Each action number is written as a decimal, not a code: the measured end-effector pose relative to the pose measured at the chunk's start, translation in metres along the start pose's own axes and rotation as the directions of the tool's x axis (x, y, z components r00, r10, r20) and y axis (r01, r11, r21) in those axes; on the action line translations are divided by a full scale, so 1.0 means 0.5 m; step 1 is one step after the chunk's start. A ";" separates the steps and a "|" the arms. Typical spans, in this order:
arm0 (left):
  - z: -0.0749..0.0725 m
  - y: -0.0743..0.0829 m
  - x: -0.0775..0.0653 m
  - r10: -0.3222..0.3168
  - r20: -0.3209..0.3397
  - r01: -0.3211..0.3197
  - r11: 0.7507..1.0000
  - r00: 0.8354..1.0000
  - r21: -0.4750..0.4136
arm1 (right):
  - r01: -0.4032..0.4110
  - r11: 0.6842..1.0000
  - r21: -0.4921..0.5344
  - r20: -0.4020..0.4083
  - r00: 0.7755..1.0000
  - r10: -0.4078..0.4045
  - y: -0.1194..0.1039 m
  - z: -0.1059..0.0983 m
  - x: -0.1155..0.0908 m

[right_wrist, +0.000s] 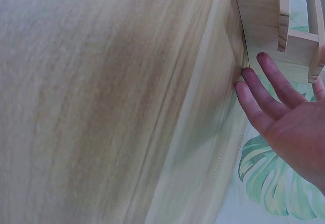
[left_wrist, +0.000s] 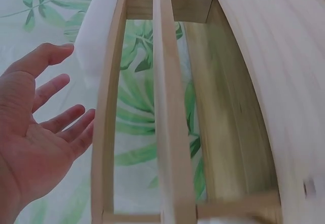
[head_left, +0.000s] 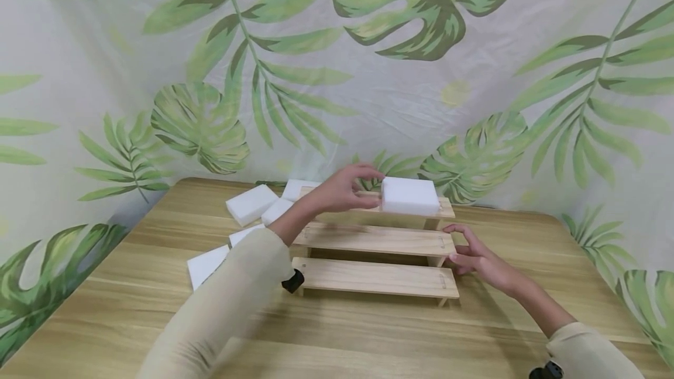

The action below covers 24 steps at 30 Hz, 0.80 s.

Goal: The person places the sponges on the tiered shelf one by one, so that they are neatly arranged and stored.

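Note:
A three-tier stepped wooden rack [head_left: 374, 279] stands on the table. On the right part of its top step sits a white foam-like block [head_left: 411, 195]. My left hand [head_left: 347, 188] is spread at the block's left side, thumb apart from the fingers. In the left wrist view that hand [left_wrist: 40, 127] has nothing between its fingers, and the white block [left_wrist: 94, 41] lies beyond them. My right hand [head_left: 481, 259] holds the right end of the middle step between index finger and thumb. Its other fingers [right_wrist: 264, 97] extend beside the rack's end in the right wrist view.
Several more white blocks [head_left: 251, 204] lie on the wood-grain table [head_left: 368, 338] left of the rack, partly hidden by my left arm. A leaf-patterned cloth [head_left: 295, 92] hangs behind the table. Both sleeves carry a black wrist device [head_left: 292, 281].

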<state>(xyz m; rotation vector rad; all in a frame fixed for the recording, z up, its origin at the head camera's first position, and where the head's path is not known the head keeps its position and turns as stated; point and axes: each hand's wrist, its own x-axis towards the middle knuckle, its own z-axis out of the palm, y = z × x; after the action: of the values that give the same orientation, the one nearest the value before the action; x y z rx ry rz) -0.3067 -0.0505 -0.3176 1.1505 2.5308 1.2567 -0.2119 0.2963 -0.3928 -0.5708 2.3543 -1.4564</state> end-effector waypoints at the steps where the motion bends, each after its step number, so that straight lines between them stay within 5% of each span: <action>1: -0.006 0.000 -0.007 0.004 -0.004 -0.004 1.000 1.000 0.005 | 0.000 1.000 0.001 0.000 1.000 0.000 0.000 0.001 0.000; 15: -0.078 -0.015 -0.127 0.018 -0.084 -0.011 0.997 0.996 0.080 | 0.015 1.000 -0.007 -0.001 1.000 -0.015 -0.002 0.001 0.000; 24: -0.117 -0.050 -0.214 -0.022 -0.139 0.046 0.983 0.990 0.175 | 0.021 1.000 -0.003 -0.007 1.000 -0.021 0.000 0.002 -0.001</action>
<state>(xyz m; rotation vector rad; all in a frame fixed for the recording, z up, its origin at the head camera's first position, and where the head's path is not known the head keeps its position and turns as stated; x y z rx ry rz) -0.2678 -0.1687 -0.3222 1.0818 2.8007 1.1590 -0.2113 0.2958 -0.3930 -0.5940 2.3630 -1.4661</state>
